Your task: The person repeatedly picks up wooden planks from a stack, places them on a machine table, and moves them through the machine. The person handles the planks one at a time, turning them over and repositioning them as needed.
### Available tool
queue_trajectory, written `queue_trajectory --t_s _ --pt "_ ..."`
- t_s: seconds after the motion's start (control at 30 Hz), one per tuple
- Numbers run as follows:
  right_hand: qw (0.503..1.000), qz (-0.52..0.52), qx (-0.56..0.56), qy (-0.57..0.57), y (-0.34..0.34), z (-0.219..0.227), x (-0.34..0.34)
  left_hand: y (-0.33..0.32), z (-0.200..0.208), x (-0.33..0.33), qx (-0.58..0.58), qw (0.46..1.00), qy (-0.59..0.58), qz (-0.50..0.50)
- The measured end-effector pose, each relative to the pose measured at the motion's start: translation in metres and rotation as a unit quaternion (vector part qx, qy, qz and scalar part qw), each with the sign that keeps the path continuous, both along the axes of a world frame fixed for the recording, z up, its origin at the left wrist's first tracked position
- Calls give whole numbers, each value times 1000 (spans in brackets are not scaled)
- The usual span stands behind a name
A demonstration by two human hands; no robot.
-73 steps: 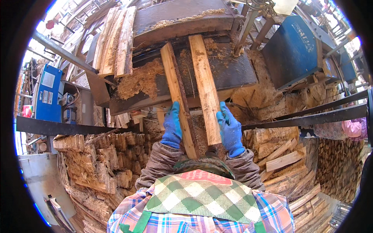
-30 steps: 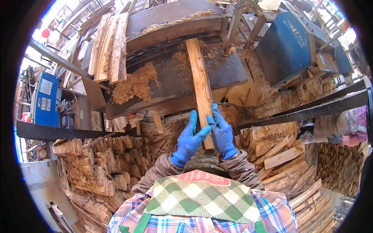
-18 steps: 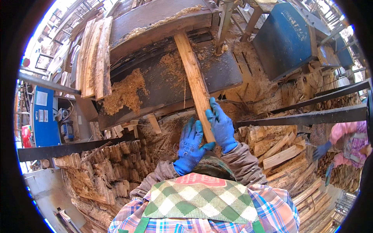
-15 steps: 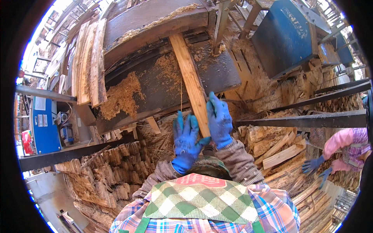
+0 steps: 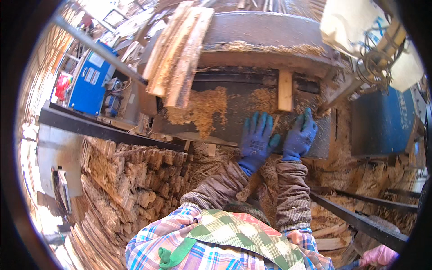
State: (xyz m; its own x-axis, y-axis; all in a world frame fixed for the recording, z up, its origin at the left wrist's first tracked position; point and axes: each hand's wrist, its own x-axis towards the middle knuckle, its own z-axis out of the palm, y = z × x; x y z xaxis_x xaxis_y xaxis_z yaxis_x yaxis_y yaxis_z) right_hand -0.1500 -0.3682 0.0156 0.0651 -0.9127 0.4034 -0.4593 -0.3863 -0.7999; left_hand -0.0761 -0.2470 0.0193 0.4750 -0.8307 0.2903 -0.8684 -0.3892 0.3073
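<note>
Both forearms, in grey-brown quilted sleeves, reach up from the lower edge and forward over the dark tabletop (image 5: 225, 121) of a sawing machine. The left hand (image 5: 256, 143), in a blue glove, lies palm down with its fingers spread and pointing away from the person, flat against the dusty surface. The right hand (image 5: 300, 135), gloved the same, is just beside it, fingers likewise open and fanned, resting on the same surface; neither hand grips anything. The short end of a pale wooden plank (image 5: 285, 90) stands just beyond the fingertips, between the two hands and slightly apart from them, its far end under the machine's grey housing (image 5: 270, 31). Heaps of sawdust (image 5: 202, 108) lie on the tabletop to the left of the hands. A bundle of rough slats (image 5: 180, 49) rests on the machine at upper left, and split wood is stacked (image 5: 130, 180) below the tabletop on the left.
</note>
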Motion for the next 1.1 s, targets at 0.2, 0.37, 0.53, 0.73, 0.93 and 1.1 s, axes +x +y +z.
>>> queue_trajectory --t_s 0.2,0.37,0.53,0.73,0.93,1.1 --pt "996 69 32 -39 10 8 16 70 17 12 -245 957 155 9" --pt "801 344 394 -292 94 49 142 205 7 29 -235 943 170 163" --pt "445 552 585 -394 126 59 292 321 6 48 -207 910 186 306" --pt "534 463 520 -479 136 77 399 381 -13 66 -271 833 293 384" --pt "478 541 522 -454 120 74 333 369 -23 84 -354 748 519 215" --pt "464 543 559 -421 201 82 151 286 37 110 -342 590 731 18"
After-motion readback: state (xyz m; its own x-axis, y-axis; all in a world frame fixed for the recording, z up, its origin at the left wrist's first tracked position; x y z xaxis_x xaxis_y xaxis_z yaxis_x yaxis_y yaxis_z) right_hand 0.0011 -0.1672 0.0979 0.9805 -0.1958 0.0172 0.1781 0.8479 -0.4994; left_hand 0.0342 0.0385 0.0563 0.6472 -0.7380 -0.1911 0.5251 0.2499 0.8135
